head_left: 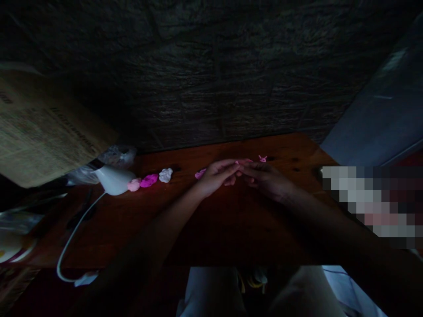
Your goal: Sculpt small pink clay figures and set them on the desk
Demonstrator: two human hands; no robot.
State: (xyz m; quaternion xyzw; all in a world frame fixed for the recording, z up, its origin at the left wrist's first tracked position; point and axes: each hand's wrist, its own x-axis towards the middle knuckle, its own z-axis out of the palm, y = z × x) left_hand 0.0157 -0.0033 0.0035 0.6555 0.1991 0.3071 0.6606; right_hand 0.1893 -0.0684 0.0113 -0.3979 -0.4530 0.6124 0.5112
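Note:
Over the wooden table (211,229), my left hand (216,176) and my right hand (271,181) meet with their fingertips together. Both pinch a small bit of pink modelling clay (237,163), mostly hidden by the fingers. Just behind my left wrist, a pink clay lump (199,174) shows in part. Beyond my right hand lies a small pink clay piece (262,158) with thin prongs. Farther left, a white lump (165,175), a magenta lump (149,180) and a pale pink lump (134,185) sit in a row.
A white lamp-like object (115,179) with a white cable (64,242) stands at the left, beside clear plastic wrapping (117,156). A printed brown paper or card piece (49,123) hangs over that side. A dark stone-patterned wall (214,79) rises behind the table. The scene is dim.

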